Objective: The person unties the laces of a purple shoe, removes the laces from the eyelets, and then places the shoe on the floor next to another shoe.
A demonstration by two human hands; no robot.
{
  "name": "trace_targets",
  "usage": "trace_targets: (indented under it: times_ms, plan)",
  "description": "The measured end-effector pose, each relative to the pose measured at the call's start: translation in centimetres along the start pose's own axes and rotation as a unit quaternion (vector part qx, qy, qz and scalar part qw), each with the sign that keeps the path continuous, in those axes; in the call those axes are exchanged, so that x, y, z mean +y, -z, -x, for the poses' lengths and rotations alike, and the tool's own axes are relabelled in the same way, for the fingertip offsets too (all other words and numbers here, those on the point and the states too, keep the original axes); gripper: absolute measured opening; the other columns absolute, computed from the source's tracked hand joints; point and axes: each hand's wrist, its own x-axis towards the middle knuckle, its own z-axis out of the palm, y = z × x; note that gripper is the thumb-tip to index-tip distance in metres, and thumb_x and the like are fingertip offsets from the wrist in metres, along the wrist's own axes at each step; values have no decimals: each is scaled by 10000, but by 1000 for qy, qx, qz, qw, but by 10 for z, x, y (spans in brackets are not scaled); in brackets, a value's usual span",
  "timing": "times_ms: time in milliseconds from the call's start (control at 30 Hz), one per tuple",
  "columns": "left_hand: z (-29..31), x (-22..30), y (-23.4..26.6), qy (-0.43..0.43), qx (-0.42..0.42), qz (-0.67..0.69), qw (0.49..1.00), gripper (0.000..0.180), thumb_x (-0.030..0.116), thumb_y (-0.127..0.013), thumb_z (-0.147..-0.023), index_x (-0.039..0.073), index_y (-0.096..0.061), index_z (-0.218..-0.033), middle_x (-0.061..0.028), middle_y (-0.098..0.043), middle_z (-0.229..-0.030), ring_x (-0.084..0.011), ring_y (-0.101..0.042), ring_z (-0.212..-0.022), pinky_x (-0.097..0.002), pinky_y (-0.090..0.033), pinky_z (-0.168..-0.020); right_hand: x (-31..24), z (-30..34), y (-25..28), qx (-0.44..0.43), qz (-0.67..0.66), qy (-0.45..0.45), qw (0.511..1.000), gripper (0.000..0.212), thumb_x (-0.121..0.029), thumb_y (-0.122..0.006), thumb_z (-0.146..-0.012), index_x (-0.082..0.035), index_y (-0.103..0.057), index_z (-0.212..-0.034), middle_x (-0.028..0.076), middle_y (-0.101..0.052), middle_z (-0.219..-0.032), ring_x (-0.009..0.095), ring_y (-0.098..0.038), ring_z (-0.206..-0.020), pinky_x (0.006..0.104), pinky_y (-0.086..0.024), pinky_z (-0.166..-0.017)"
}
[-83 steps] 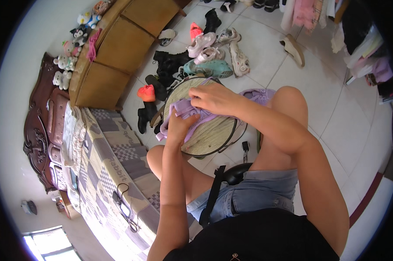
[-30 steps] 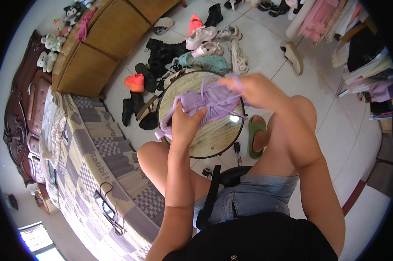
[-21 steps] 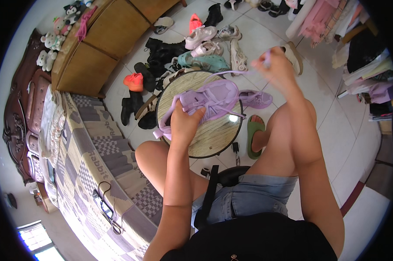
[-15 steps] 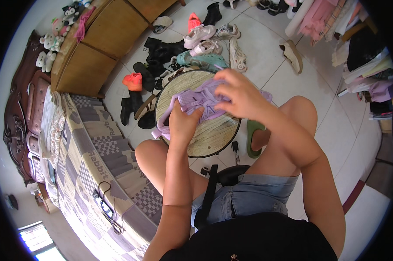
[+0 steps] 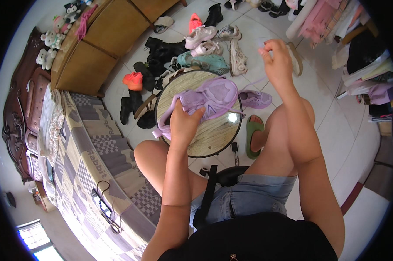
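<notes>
A lavender sneaker (image 5: 214, 95) lies on the small round wood-look table (image 5: 205, 141), its toe pointing right. My left hand (image 5: 184, 124) is closed around its side near the ankle opening, thumb over the upper. Raised away to the right of the table, my right hand (image 5: 278, 61) is in a pinch. A thin lavender shoelace (image 5: 256, 81) runs from the sneaker up toward those fingers, pulled out to the side. The matching lavender sneaker (image 5: 258, 99) rests on the floor just right of the table.
Beyond the table lies a pile of shoes, including a teal sneaker (image 5: 209, 63), black boots (image 5: 161, 48) and an orange shoe (image 5: 133, 81). A beige shoe (image 5: 295, 61) sits behind my right hand. The bed (image 5: 81, 150) is on my left, hanging clothes (image 5: 320, 21) at far right.
My right hand has moved from over the sneaker up and to the right, drawing the shoelace out. The sneaker's toe and its floor mate are now uncovered. My left hand keeps its hold.
</notes>
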Motion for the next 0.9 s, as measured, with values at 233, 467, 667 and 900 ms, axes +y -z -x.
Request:
trace_targets:
  times_ms: [233, 467, 667, 900]
  plan:
    - [10, 28, 7, -60, -58, -101, 991, 459, 179, -765, -757, -5, -608, -1147, -185, -706, -967, -312, -691, -883, -365, -521, -787, -60, 43, -33, -170, -211, 172, 947, 147, -88, -682, -820, -61, -596, -936, 97, -568, -1091, 290, -582, -959, 439, -466, -789]
    - [14, 27, 6, -68, -102, -116, 986, 394, 171, -757, -739, 6, -642, -1078, -176, -700, -853, -303, -687, -780, -361, -520, -714, -63, 56, -40, -363, -122, 263, 885, 161, -224, -635, -874, -64, -613, -876, 63, -596, -839, 285, -590, -878, 405, -433, -738]
    - [14, 27, 6, -81, -84, -144, 983, 395, 188, -751, -740, 6, -634, -1069, -183, -685, -814, -309, -669, -715, -369, -513, -664, -64, 52, -23, -352, -100, 237, 900, 300, -370, -635, -890, -82, -615, -809, 57, -620, -782, 257, -607, -862, 404, -432, -740]
    - [14, 29, 7, -93, -92, -141, 981, 383, 181, -742, -746, 2, -634, -1067, -185, -687, -819, -321, -677, -755, -379, -513, -687, -49, 42, -21, -422, -191, 187, 866, 257, -328, -645, -888, -73, -634, -863, 86, -609, -727, 223, -605, -840, 370, -444, -729]
